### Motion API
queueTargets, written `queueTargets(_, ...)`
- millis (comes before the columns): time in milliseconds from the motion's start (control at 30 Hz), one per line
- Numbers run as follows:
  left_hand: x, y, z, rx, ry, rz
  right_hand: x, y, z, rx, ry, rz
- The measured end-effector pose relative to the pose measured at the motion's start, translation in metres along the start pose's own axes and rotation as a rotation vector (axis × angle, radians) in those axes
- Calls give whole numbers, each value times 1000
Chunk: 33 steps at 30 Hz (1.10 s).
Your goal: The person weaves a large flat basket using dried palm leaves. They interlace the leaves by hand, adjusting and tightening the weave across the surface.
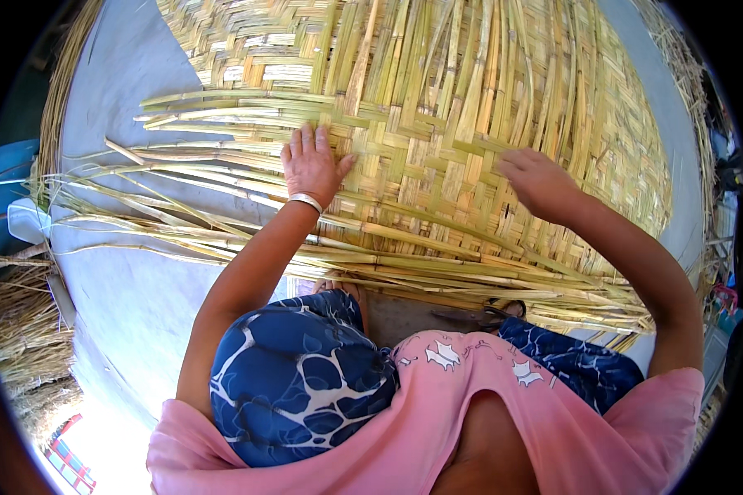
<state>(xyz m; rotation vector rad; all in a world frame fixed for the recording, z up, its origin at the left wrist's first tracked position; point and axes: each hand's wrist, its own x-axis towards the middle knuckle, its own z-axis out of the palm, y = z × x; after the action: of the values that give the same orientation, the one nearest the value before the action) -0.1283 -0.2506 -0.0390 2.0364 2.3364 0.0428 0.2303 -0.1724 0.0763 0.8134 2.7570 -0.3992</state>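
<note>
The left hand (309, 161) lies flat, fingers together and stretched out, palm pressed down on the woven reed mat (470, 107) right at its working edge, and it looks as though that weight pins the finished weave so the strands stay tight. A pale bangle (307, 200) sits on that wrist. Over to the right, the right hand (537, 177) hovers low over the weave, fingers loosely extended and open, fingertips just touching or nearly touching a strand; it grips nothing that I can make out. The two hands are well apart, one on each side of the same stretch of plaiting. The mat itself spreads away from the person across the grey floor (132, 297), filling the upper middle of the view. From its left edge, loose reed strips (190, 157) fan outward, unwoven, lying on the floor, and more long strips (437, 276) run across just in front of the knees, between the body and the weave, so both arms reach over them. The person sits close, knees in blue patterned cloth (297, 379), pink top (470, 412) below. A pair of scissors (479, 313), by the look of it, rests near the right knee. Heaps of dry straw (25, 330) crowd the left margin.
</note>
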Motion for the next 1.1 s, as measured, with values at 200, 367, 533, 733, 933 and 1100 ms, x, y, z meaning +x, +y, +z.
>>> queueTargets(200,7,12,0,43,-2,62,-121,18,48,573,148,590)
queueTargets(367,17,2,-19,187,-166,191,-125,37,103,1843,637,962)
queueTargets(533,57,56,-98,284,-504,554,-104,76,132,2371,899,747)
queueTargets(733,100,224,-82,-72,-465,1012,-115,90,107,2305,1150,449)
queueTargets(933,133,304,-36,-132,-888,918,-151,69,80,2233,1082,319)
queueTargets(1100,116,329,-61,132,-839,897,-229,155,143,2137,1476,656)
